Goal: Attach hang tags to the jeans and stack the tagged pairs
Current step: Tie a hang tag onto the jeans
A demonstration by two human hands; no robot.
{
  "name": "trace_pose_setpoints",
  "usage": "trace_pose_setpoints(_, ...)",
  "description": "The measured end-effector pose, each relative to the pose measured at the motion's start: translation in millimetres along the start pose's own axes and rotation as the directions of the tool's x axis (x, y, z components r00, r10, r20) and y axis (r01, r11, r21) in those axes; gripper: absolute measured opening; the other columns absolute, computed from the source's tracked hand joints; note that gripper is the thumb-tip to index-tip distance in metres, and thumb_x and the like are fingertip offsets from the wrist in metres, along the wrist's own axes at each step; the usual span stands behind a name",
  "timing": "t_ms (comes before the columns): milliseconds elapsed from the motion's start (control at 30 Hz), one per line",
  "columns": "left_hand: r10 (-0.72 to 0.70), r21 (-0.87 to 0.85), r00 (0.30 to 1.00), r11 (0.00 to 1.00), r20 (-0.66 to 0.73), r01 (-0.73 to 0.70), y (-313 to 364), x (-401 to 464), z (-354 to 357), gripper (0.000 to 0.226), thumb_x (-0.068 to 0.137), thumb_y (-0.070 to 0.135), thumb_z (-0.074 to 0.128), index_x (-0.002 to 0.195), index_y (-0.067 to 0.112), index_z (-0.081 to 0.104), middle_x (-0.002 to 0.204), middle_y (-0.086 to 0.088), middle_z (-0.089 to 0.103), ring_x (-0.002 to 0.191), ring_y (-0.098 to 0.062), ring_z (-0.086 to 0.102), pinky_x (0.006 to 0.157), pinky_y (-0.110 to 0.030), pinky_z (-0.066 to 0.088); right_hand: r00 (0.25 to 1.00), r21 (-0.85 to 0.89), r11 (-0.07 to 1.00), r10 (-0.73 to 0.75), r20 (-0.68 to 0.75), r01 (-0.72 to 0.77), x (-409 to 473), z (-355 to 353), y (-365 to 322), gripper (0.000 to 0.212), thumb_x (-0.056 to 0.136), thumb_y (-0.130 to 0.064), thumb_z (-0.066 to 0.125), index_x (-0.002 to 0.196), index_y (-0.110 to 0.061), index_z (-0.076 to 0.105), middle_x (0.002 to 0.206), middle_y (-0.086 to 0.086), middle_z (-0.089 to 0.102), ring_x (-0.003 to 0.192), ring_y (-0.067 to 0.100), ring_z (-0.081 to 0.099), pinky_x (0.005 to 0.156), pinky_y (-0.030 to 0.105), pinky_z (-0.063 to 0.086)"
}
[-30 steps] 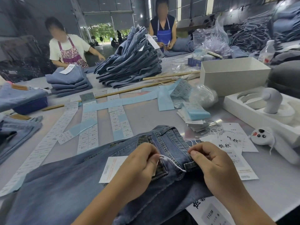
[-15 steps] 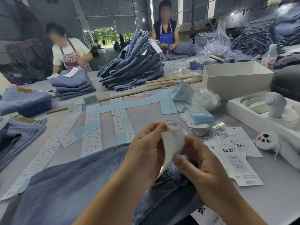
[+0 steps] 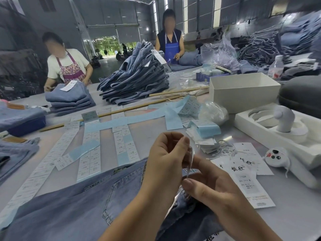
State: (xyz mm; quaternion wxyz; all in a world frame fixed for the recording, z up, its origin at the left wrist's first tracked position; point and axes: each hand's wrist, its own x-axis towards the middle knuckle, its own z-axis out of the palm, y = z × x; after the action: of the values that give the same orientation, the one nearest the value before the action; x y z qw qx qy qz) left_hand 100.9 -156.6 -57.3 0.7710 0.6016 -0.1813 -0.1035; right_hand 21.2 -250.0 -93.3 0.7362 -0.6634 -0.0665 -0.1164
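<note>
Hang tags (image 3: 248, 173) (loose) beside both hands (image 3: 186, 168).

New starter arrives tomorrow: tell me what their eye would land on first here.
Front and centre, the left hand and right hand pinch a white hang tag above the jeans. Behind, mid-table, a tall jeans stack leans; long label strips stripe the table.

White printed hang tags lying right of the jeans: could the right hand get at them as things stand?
Probably yes: the white printed hang tags lie uncovered just beside the right hand, though it first must release the thin white tag it pinches.
</note>
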Motion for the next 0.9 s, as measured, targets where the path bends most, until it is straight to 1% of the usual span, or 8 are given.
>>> trace_pose_setpoints(133, 0.039, 0.065, 0.998, 0.997, 0.057, -0.043, -7.1, 2.5, 3.5, 0.007, 0.09, 0.01, 0.068, 0.088, 0.014, 0.063, 0.064, 0.006, 0.062, 0.058, -0.011, 0.056, 0.05, -0.021, 0.048, 0.997, 0.044, 0.998, 0.039, -0.067, -0.036, 3.1, -10.7, 5.0, 0.037, 0.078, -0.026, 0.063, 0.114, -0.026, 0.07, 0.101, 0.012, 0.074, 0.097, 0.03, 0.069, 0.089, 0.043, 0.053)
trace_pose_setpoints(267, 0.032, 0.151, 0.995, 0.987, 0.093, -0.046, -16.3, 10.0, 4.2, 0.007, 0.091, 0.013, 0.067, 0.088, 0.015, 0.061, 0.063, 0.008, 0.06, 0.054, -0.008, 0.054, 0.052, -0.02, 0.049, 0.974, 0.187, 0.968, 0.19, -0.125, -0.165, 0.9, -32.8, 12.6, 0.053, 0.063, -0.033, 0.06, 0.109, -0.008, 0.069, 0.105, 0.033, 0.065, 0.097, 0.052, 0.062, 0.093, 0.07, 0.045)
trace_pose_setpoints(333, 0.017, 0.168, 0.996, 0.985, 0.089, -0.032, -20.6, 14.2, 6.5, 0.008, 0.092, 0.011, 0.066, 0.088, 0.013, 0.06, 0.068, 0.002, 0.061, 0.051, -0.006, 0.056, 0.047, -0.021, 0.049, 0.925, 0.152, 0.956, 0.281, -0.254, -0.249, -1.0, -42.2, 14.4, 0.05, 0.062, -0.031, 0.064, 0.105, -0.005, 0.069, 0.101, 0.031, 0.068, 0.092, 0.048, 0.067, 0.088, 0.067, 0.05)
trace_pose_setpoints(400, 0.02, 0.206, 0.996, 0.978, 0.085, -0.038, -26.1, 18.7, 9.2, 0.008, 0.093, 0.012, 0.066, 0.088, 0.014, 0.06, 0.074, -0.003, 0.062, 0.054, -0.006, 0.057, 0.048, -0.021, 0.05, 0.895, 0.118, 0.955, 0.297, -0.333, -0.273, 0.1, -49.3, 16.8, 0.016, 0.08, -0.018, 0.062, 0.091, -0.014, 0.073, 0.092, 0.024, 0.072, 0.08, 0.039, 0.071, 0.074, 0.054, 0.056)
trace_pose_setpoints(467, 0.028, 0.243, 0.996, 0.969, 0.081, -0.047, -32.1, 23.8, 11.2, 0.009, 0.093, 0.013, 0.066, 0.089, 0.017, 0.06, 0.073, 0.001, 0.062, 0.058, -0.005, 0.057, 0.052, -0.019, 0.05, 0.87, 0.065, 0.952, 0.301, -0.391, -0.3, 3.0, -56.3, 17.8, 0.027, 0.091, -0.005, 0.055, 0.081, -0.02, 0.075, 0.085, 0.02, 0.073, 0.072, 0.035, 0.071, 0.067, 0.047, 0.056)
trace_pose_setpoints(567, -0.001, 0.257, 0.997, 0.966, 0.082, -0.02, -37.9, 30.6, 13.1, 0.007, 0.093, 0.015, 0.066, 0.091, 0.018, 0.061, 0.076, 0.002, 0.062, 0.059, -0.005, 0.059, 0.054, -0.019, 0.051, 0.828, -0.011, 0.939, 0.298, -0.475, -0.344, 2.3, -72.9, 18.1, 0.027, 0.092, -0.003, 0.056, 0.077, -0.018, 0.073, 0.079, 0.017, 0.073, 0.068, 0.033, 0.071, 0.064, 0.045, 0.055)
trace_pose_setpoints(767, -0.113, 0.268, 0.984, 0.961, 0.138, 0.072, -44.8, 46.2, 30.7, 0.004, 0.096, 0.011, 0.063, 0.095, 0.01, 0.059, 0.083, -0.005, 0.06, 0.055, -0.008, 0.061, 0.057, -0.035, 0.061, 0.713, -0.134, 0.87, 0.291, -0.638, -0.475, -6.9, -115.1, 22.9, 0.021, 0.091, -0.001, 0.059, 0.082, -0.017, 0.07, 0.076, 0.011, 0.075, 0.073, 0.036, 0.071, 0.077, 0.057, 0.057)
trace_pose_setpoints(900, -0.195, 0.196, 0.969, 0.967, 0.149, 0.164, -49.1, 60.7, 49.5, 0.004, 0.097, 0.01, 0.061, 0.096, 0.008, 0.058, 0.08, -0.008, 0.061, 0.056, -0.012, 0.064, 0.058, -0.033, 0.06, 0.655, -0.176, 0.804, 0.312, -0.689, -0.568, -10.2, -136.9, 37.1, 0.021, 0.088, 0.004, 0.056, 0.09, -0.013, 0.069, 0.074, 0.007, 0.075, 0.072, 0.035, 0.072, 0.074, 0.055, 0.059)
